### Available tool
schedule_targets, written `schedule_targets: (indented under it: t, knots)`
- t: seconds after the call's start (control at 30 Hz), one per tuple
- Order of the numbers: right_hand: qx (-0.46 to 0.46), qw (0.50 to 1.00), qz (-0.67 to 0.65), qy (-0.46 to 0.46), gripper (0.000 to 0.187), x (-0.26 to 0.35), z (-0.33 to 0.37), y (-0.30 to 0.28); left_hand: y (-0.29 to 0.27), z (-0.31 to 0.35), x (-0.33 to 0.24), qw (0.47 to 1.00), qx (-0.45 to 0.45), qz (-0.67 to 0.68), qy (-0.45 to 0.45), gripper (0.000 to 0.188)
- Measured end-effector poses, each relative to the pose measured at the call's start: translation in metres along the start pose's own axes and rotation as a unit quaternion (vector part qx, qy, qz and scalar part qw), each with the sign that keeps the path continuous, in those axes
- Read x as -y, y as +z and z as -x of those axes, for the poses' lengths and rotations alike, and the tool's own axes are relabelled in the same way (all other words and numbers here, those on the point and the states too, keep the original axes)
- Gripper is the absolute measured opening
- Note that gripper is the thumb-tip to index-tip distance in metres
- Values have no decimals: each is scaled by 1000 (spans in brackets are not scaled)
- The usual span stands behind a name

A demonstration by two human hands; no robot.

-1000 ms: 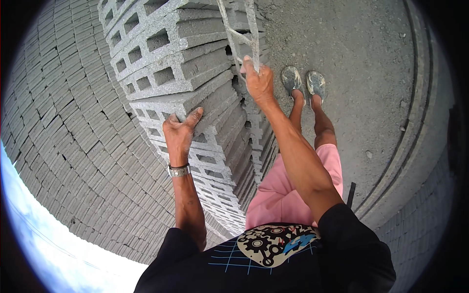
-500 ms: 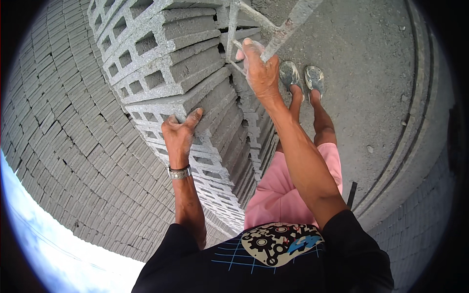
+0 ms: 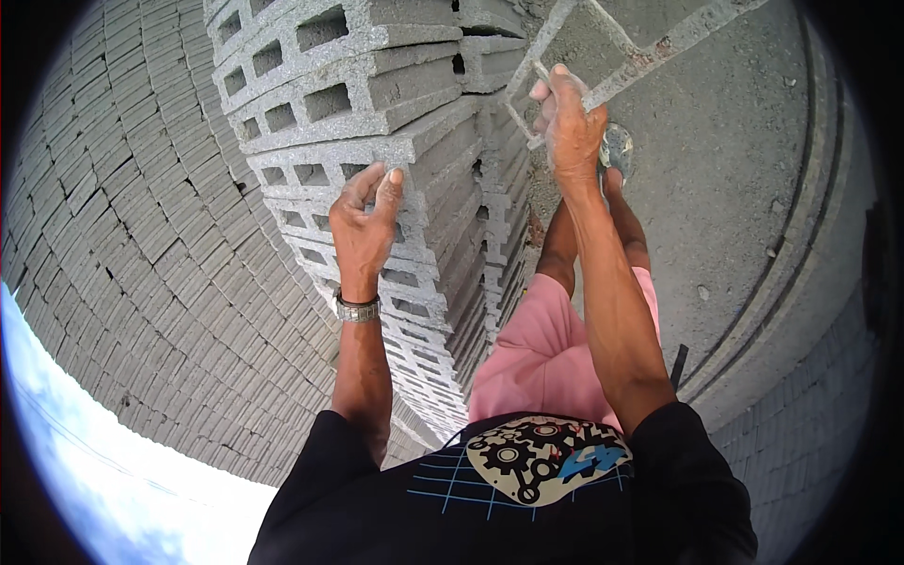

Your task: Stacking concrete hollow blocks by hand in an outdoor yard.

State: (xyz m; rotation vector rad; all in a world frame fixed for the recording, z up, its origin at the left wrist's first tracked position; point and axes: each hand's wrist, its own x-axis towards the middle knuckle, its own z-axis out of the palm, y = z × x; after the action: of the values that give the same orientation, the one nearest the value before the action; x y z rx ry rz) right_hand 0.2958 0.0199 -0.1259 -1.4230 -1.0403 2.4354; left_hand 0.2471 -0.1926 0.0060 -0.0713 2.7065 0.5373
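Observation:
Tall stacks of grey hollow concrete blocks (image 3: 424, 141) rise in front of me, their rectangular holes facing left. My left hand (image 3: 369, 212), with a metal watch (image 3: 358, 309) at the wrist, is beside the hollow face of the stack. Its fingers are loosely curled, the thumb stands apart from them, and nothing shows between. Whether it still touches a block I cannot tell. Farther right, my right hand (image 3: 572, 127) is closed round a dusty, whitish metal frame (image 3: 650, 58) made of angled bars. Part of its grip is hidden behind the hand.
A wide wall of stacked grey blocks (image 3: 122, 235) fills the left side. On the right lies dusty grey ground (image 3: 725, 179) with small stones and long tracks (image 3: 786, 268). One of my shoes (image 3: 617, 151) shows just past the right hand.
My left hand has come off the block's corner, its thumb now raised. The right hand and metal frame have shifted right, the frame tilting. My feet and legs have moved.

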Motion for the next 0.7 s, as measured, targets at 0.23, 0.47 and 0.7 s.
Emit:
schedule_targets:
  t: [0.23, 0.47, 0.7]
  knots:
    - [-65, 997, -25, 28, 37, -19, 47, -71, 4, 64, 42, 988, 7, -135, 81, 60]
    - [-86, 990, -73, 90, 35, -41, 95, -90, 45, 57, 51, 970, -30, -238, 41, 64]
    - [-48, 995, -85, 23, 39, -22, 102, -74, -1, 63, 49, 994, 27, -37, -95, 60]
